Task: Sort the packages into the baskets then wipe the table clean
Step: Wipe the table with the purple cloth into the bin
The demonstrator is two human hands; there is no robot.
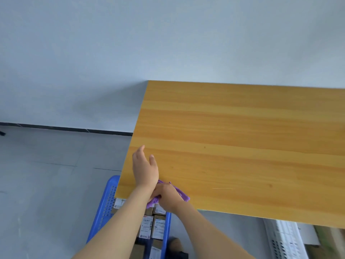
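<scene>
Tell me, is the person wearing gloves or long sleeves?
No gloves, no sleeves. The left hand and right hand are bare, and so are the left forearm and right forearm, with no watch or bracelet at either wrist.

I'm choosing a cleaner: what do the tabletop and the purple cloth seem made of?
Tabletop: wood or wood-look laminate, smooth, faintly glossy; straight yellow-brown grain bands run along it. Purple cloth: soft matte fabric, perhaps microfibre; it crumples in folds in the right hand.

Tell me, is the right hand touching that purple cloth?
Touching. The head view shows the right hand gripping the purple cloth, which bunches out on both sides of the hand.
</scene>
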